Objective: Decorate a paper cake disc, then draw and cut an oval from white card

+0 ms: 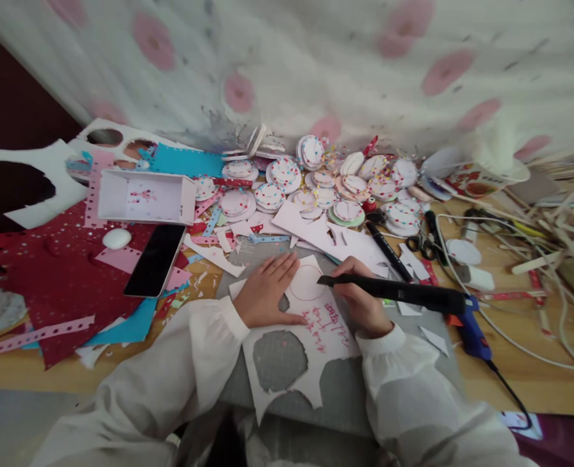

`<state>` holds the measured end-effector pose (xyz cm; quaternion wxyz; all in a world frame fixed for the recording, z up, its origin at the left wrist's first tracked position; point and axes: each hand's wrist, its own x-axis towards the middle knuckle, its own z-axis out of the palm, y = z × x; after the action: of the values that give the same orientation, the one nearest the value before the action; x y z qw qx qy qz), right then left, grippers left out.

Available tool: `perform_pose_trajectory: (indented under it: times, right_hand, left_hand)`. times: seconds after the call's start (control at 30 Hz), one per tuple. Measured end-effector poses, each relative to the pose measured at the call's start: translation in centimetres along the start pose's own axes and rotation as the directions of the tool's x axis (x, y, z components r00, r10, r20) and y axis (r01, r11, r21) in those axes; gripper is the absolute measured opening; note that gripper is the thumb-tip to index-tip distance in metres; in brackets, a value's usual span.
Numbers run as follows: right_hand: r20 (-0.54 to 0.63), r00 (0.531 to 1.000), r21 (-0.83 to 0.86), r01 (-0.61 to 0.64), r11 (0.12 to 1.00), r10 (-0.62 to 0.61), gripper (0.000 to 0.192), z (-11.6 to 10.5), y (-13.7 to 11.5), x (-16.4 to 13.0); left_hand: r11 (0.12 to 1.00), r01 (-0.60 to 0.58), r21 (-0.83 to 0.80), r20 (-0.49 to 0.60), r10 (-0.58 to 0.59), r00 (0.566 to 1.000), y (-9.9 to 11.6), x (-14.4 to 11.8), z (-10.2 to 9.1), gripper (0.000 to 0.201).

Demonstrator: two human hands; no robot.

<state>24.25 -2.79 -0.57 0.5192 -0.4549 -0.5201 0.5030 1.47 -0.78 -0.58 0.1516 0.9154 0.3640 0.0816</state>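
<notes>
Your sleeves frame a cut paper sheet [310, 324] on the tabletop [534, 383].
Your left hand [267, 292] presses it flat, fingers together; your right hand [362, 298] fingers clamp a black tool [394, 290] over it.

Two hands were at work: the left hand [266, 290] lay flat and the right hand [359, 299] gripped one long black tool [394, 292]. Under both hands lay one white card sheet [310, 337] with three round holes cut from it, all on the near side of the hands, and one drawn circle between them. Left of the left hand sat one phone [154, 261], one white box [145, 196] and one white pebble-like lump [117, 239]. Right of the right hand there were one blue glue gun [472, 331], one pair of scissors [425, 243] and one black marker [384, 243]. Beyond the hands decorated paper discs [310, 188] lay heaped, more than twenty, too overlapped to count exactly. One printed bowl [481, 178] stood far right.
</notes>
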Motion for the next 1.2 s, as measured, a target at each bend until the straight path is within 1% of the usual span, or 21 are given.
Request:
perform_pose_trajectory:
  times: [0.1,0.17,0.23,0.27,0.33,0.4,0.43,0.47,0.5,0.53,0.57,0.6,0.67,0.77,0.9,1.0,1.1,1.2]
  right_hand:
    - [-0.072,0.997,-0.002,0.0,1.0,0.0,0.011,-0.1,-1.3,-0.4]
    - [-0.093,0.996,-0.044,-0.009,0.999,0.005,0.013,-0.2,-2.1,-0.7]
    - [-0.116,0.993,-0.085,-0.025,0.996,0.015,0.015,-0.3,-2.6,-1.0]
    - [-0.129,0.991,-0.1,-0.031,0.995,0.018,0.016,-0.3,-2.9,-1.1]
    - [-0.145,0.989,-0.124,-0.039,0.992,0.021,0.017,-0.2,-3.3,-1.5]
    - [-0.149,0.989,-0.156,-0.04,0.987,0.016,0.017,-0.2,-3.7,-1.9]
    - [-0.148,0.989,-0.177,-0.042,0.983,0.015,0.017,-0.2,-3.9,-2.1]
    - [-0.15,0.989,-0.197,-0.044,0.979,0.015,0.017,-0.3,-4.1,-2.4]
    - [-0.153,0.988,-0.219,-0.049,0.974,0.015,0.018,-0.3,-4.3,-2.6]
    - [-0.157,0.987,-0.242,-0.057,0.969,0.019,0.019,-0.4,-4.4,-2.8]
    - [-0.162,0.986,-0.265,-0.068,0.962,0.025,0.021,-0.5,-4.4,-3.1]
    - [-0.161,0.986,-0.287,-0.079,0.955,0.034,0.022,-0.5,-4.5,-3.3]
    - [-0.146,0.988,-0.309,-0.095,0.946,0.052,0.023,-0.5,-4.5,-3.6]
    - [-0.093,0.994,-0.298,-0.086,0.951,0.06,0.02,-0.3,-4.8,-3.8]
    - [-0.041,0.999,-0.295,-0.034,0.955,0.022,0.014,0.6,-4.9,-3.6]
    - [0.009,1.0,-0.291,0.021,0.956,-0.02,0.013,1.8,-4.2,-3.0]
    - [0.091,0.994,-0.297,0.091,0.951,-0.067,0.014,3.6,-3.0,-2.3]
    - [0.151,0.986,-0.331,0.116,0.937,-0.068,0.014,5.1,-1.9,-1.8]
  left_hand:
    - [0.989,0.132,0.063,-0.055,-0.129,0.99,0.9,-0.3,-0.5,0.106]
    - [0.96,0.252,0.122,-0.088,-0.242,0.966,1.9,-0.3,-0.9,0.106]
    - [0.919,0.353,0.177,-0.093,-0.341,0.935,3.1,-0.3,-1.5,0.105]
    - [0.895,0.397,0.202,-0.087,-0.387,0.918,3.7,-0.2,-1.8,0.102]
    - [0.852,0.468,0.233,-0.05,-0.47,0.881,4.6,-0.2,-2.6,0.088]
    - [0.829,0.514,0.221,0.02,-0.53,0.847,4.9,-0.4,-3.5,0.071]
    - [0.84,0.505,0.196,0.066,-0.525,0.848,4.6,-0.6,-3.9,0.065]
    - [0.866,0.473,0.163,0.11,-0.492,0.863,4.1,-0.8,-4.3,0.063]
    - [0.906,0.406,0.123,0.143,-0.421,0.896,3.4,-1.1,-4.6,0.065]
    - [0.952,0.295,0.082,0.154,-0.305,0.94,2.6,-1.3,-4.7,0.069]
    - [0.981,0.183,0.058,0.155,-0.19,0.969,1.7,-1.5,-4.7,0.08]
    - [0.992,0.113,0.05,0.147,-0.119,0.982,0.9,-1.7,-4.6,0.088]
    - [0.999,0.029,0.038,0.131,-0.034,0.991,-0.3,-1.9,-4.1,0.095]
    - [0.999,0.003,0.037,0.073,-0.006,0.997,-0.9,-1.8,-3.2,0.092]
    - [0.999,0.02,0.035,-0.001,-0.02,1.0,-0.8,-1.6,-2.8,0.089]
    - [0.999,0.024,0.026,-0.026,-0.023,0.999,-1.2,-1.2,-2.5,0.091]
    - [1.0,0.007,0.002,-0.073,-0.007,0.997,-2.0,-0.7,-1.7,0.089]
    - [0.999,-0.033,-0.043,-0.13,0.027,0.991,-2.5,-0.4,-1.0,0.085]
